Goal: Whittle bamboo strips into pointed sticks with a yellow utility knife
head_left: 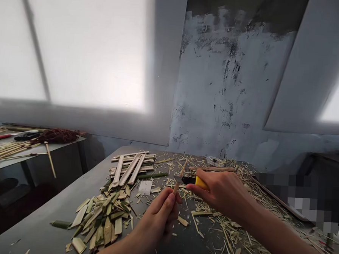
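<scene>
My left hand (pixel 165 208) is closed round the lower end of a thin bamboo strip (pixel 177 187), which points up and away from me. In my right hand (pixel 221 188) is a utility knife (pixel 200 183) with a yellow and black handle. Its blade (pixel 178 178) lies across the strip, just above my left fingers. The part of the strip inside my left fist is hidden. Left of my left hand lies a heap of short bamboo pieces (pixel 108 218), some with green skin.
Pale split bamboo lengths (pixel 131 168) are stacked at the back left of the grey table (pixel 57 208). Thin shavings (pixel 229 228) cover its right side. A clear tape roll (pixel 214 160) sits near the wall. Another table (pixel 2 165) at left carries sticks and dark red fibre (pixel 59 138).
</scene>
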A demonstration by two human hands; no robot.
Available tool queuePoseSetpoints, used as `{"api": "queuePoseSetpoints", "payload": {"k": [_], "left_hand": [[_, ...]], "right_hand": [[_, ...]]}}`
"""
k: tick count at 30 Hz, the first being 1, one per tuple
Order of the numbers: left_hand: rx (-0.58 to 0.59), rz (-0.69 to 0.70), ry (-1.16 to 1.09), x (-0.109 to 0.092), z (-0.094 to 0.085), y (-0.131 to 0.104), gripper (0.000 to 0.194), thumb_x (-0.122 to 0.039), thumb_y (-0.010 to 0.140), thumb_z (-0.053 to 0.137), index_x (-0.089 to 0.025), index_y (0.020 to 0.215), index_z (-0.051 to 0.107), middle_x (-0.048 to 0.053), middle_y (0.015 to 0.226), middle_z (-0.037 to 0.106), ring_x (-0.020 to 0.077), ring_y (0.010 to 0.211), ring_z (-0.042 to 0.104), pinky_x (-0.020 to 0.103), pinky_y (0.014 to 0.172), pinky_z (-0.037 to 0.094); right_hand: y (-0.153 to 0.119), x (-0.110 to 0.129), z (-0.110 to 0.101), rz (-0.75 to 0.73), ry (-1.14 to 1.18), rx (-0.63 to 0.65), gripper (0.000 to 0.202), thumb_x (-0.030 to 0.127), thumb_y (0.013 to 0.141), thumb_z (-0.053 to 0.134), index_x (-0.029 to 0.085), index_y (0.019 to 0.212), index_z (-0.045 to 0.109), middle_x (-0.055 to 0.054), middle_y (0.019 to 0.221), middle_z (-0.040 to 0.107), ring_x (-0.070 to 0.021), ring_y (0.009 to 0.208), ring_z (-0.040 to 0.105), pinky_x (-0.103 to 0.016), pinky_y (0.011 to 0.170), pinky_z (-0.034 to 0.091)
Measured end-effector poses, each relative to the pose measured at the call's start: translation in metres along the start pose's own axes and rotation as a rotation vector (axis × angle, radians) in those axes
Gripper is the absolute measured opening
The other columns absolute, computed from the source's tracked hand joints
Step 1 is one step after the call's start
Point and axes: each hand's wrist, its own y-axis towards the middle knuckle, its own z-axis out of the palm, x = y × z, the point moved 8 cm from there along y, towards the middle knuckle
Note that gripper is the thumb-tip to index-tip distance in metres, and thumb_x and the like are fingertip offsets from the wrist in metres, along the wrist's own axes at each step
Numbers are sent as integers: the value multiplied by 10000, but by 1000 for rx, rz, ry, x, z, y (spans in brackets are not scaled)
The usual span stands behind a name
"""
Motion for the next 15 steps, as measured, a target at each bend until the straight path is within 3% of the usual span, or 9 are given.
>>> {"api": "queuePoseSetpoints", "payload": {"k": [5,9,12,15], "left_hand": [[-175,70,67,-4,-11,5,509,-706,896,636,-212,802,555,-58,707,443,96,580,318,205,483,243],[-211,66,79,-10,-4,15,432,-637,932,621,-232,799,551,-91,592,372,100,500,240,212,440,190],[-203,74,82,-8,3,-3,455,-661,868,688,-244,750,551,-79,566,355,108,495,252,217,435,213],[-139,48,98,4,0,-49,562,-765,710,786,-239,654,598,-16,592,426,142,565,385,245,490,315]], "right_hand": [[-4,-3,24,14,-80,-32,672,765,1011,317,198,755,569,-32,560,592,-147,436,512,-281,508,113],[15,-35,37,90,-49,-27,756,828,981,235,198,747,581,-68,609,645,-157,461,536,-266,499,160],[26,-90,10,238,-31,-64,762,856,959,200,225,692,534,-45,484,554,-138,355,431,-267,443,195],[17,-151,-37,415,-18,-128,681,842,964,249,276,659,474,-43,406,480,-151,293,375,-302,386,191]]}}
